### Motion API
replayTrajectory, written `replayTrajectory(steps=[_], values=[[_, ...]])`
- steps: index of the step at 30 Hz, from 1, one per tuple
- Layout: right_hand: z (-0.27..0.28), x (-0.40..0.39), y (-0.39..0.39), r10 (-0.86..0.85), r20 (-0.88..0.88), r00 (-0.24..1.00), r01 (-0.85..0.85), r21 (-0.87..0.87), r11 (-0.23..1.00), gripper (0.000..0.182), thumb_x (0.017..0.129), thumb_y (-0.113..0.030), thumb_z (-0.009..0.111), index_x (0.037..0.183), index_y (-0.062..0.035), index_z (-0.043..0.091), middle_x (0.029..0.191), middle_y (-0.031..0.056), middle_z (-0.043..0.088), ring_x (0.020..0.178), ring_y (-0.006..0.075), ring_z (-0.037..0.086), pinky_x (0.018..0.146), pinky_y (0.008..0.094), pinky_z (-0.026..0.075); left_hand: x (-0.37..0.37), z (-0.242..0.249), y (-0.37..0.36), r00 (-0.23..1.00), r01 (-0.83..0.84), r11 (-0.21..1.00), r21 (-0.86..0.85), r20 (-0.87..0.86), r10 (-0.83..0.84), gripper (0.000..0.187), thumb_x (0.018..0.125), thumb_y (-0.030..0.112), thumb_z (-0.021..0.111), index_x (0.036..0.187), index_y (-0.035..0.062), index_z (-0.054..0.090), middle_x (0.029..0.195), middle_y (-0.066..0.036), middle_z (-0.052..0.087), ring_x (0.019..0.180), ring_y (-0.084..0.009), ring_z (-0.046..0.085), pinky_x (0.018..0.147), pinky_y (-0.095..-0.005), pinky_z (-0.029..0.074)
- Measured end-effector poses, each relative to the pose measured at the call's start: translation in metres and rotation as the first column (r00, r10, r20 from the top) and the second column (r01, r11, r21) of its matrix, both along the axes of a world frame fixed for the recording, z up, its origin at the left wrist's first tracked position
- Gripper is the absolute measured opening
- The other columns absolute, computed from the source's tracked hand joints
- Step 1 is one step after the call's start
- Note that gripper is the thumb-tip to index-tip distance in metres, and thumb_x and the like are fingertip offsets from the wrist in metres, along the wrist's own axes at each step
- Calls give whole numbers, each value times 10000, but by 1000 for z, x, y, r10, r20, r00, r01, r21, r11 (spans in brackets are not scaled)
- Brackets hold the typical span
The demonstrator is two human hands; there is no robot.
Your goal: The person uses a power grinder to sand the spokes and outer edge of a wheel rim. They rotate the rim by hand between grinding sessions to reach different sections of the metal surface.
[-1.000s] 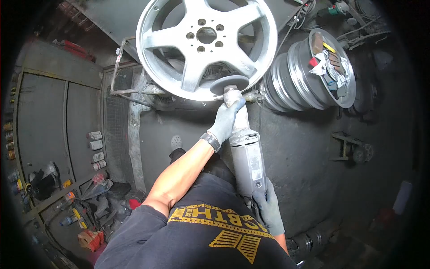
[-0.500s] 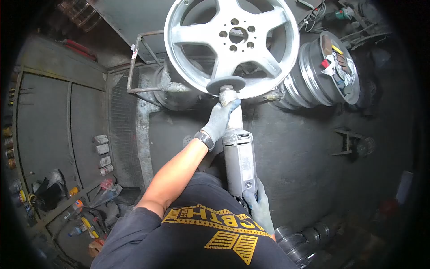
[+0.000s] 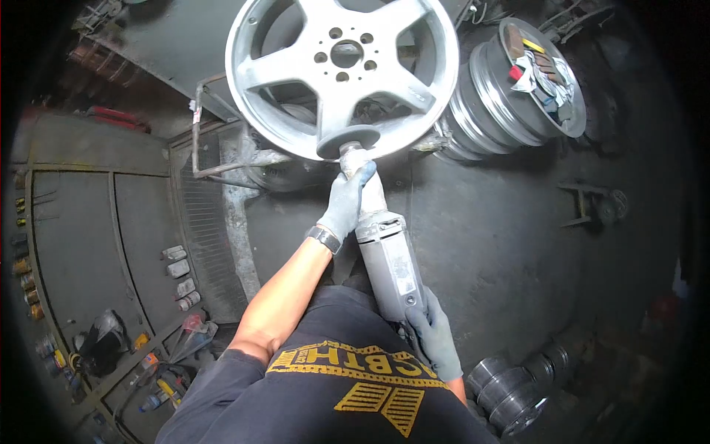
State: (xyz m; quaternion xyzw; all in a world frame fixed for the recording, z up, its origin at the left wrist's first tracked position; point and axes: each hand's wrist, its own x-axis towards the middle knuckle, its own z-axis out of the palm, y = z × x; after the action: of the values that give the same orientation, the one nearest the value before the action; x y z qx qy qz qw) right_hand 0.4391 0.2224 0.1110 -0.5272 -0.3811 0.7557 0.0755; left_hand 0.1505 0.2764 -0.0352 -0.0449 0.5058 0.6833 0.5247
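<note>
A long grey power tool (image 3: 392,259) with a round disc (image 3: 348,140) at its far end lies between my gloved hands. Wrapped round its pale neck, just below the disc, is my left hand (image 3: 345,201). My right hand (image 3: 436,334) grips the rear of the tool near my body; part of its fingers is hidden. The disc overlaps the lower rim of a silver five-spoke wheel (image 3: 337,103), at the foot of its lower spoke. Whether disc and wheel touch is hard to tell.
A metal frame (image 3: 197,133) stands left of the wheel. On the right, another rim (image 3: 510,89) lies on its side with cloths and tools in it. Dark rims (image 3: 506,392) lie at lower right. Bottles (image 3: 177,268) and bags (image 3: 194,334) are at left.
The view has shifted, with the wheel now further left and slightly higher. The disc and front of the tool have moved left, and the tool is more tilted. Both hands keep their grip.
</note>
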Motion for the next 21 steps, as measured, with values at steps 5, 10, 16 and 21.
replayTrajectory(steps=[5,10,16,21], values=[[3,36,48,142,117,983,-176,356,918,569,1019,-136,664,1530,-11,449,1213,93,657,836,100,613,702,265,518,43,5,53,993,-13,994,104,122,0,470,932,307,794,1251,4,629,1031,-67,683,880,-168,687,771,-339,576],[25,46,78,139,177,974,-175,205,963,589,1015,-159,674,1541,-16,450,1300,114,649,1069,153,631,861,298,543,60,5,81,995,-36,993,115,93,25,308,965,286,758,1111,53,619,876,-87,678,733,-219,699,643,-376,603],[9,47,87,208,188,960,-244,200,949,586,1032,-253,676,1510,24,483,1381,145,617,1292,211,560,1107,346,429,45,2,51,996,-85,996,-9,38,85,445,956,323,767,1252,8,661,1043,-63,701,885,-159,689,799,-321,574],[8,30,106,351,62,934,-357,156,921,600,1017,-222,671,1544,-24,462,1314,98,638,1076,122,612,898,280,522,29,16,27,984,-170,985,-33,42,171,347,965,326,749,1102,34,620,906,-112,684,750,-239,709,663,-392,622]])
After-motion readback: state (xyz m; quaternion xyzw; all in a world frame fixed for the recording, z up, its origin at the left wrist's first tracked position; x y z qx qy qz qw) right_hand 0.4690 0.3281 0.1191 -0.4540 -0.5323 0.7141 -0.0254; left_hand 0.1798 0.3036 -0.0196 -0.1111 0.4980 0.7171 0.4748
